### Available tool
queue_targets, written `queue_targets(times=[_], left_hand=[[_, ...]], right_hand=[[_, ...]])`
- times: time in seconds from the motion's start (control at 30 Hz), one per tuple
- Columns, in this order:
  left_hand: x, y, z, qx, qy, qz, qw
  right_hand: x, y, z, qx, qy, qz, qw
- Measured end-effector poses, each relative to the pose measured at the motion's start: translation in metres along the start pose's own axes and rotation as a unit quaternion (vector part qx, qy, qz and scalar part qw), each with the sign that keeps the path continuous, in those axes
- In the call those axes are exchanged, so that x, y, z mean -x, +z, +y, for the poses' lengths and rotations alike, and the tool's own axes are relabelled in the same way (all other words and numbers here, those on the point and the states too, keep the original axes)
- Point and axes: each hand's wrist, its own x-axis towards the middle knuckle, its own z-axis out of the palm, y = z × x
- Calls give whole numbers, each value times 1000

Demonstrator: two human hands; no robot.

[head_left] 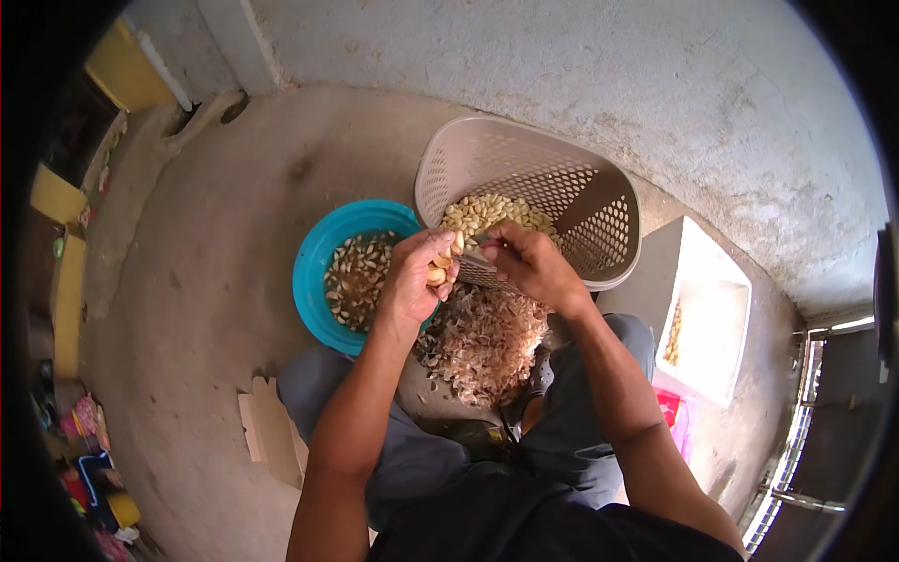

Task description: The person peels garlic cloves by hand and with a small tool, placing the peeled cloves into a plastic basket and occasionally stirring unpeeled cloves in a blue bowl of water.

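Note:
Several garlic cloves (436, 273) lie in my left hand (418, 272), whose fingers are curled around them. One clove (457, 242) stands up at its fingertips. My right hand (530, 262) is closed close beside it, around a small dark and reddish thing that its fingers mostly hide. Just beyond both hands, the beige perforated basket (620, 272) holds a heap of pale peeled cloves (501, 212). Left of my left hand, a turquoise basin (309, 272) contains unpeeled cloves (361, 272) in brownish liquid. Below the hands lies a pile of papery garlic skins (487, 347).
A white box (735, 318) stands at the right, with some cloves along its inner side. Behind the basket rises a grey wall (599, 75). A cardboard piece (272, 426) lies by my left knee, and a pink bag (682, 417) is near the right one.

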Motion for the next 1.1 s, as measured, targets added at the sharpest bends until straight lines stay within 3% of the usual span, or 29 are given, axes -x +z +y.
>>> queue_targets(times=[0.07, 0.17, 0.37, 0.57, 0.97, 1.1], left_hand=[[2, 2, -1, -15, 11, -25, 1000], [4, 3, -4, -43, 11, -45, 998], [6, 6, -5, -53, -7, -31, 998], [6, 6, -3, -48, -6, -38, 998], [4, -1, -5, -34, -8, -24, 999], [3, -1, -3, -41, -3, -40, 998]], right_hand=[[-2, 4, 7, 7, -66, 54, 996], [-2, 6, 7, 78, -129, 62, 987], [-3, 4, 3, 201, -80, 7, 976], [-7, 6, 13, 154, -116, 30, 981], [-9, 12, 7, 192, -61, -7, 979], [-9, 11, 10, 179, -97, 24, 979]])
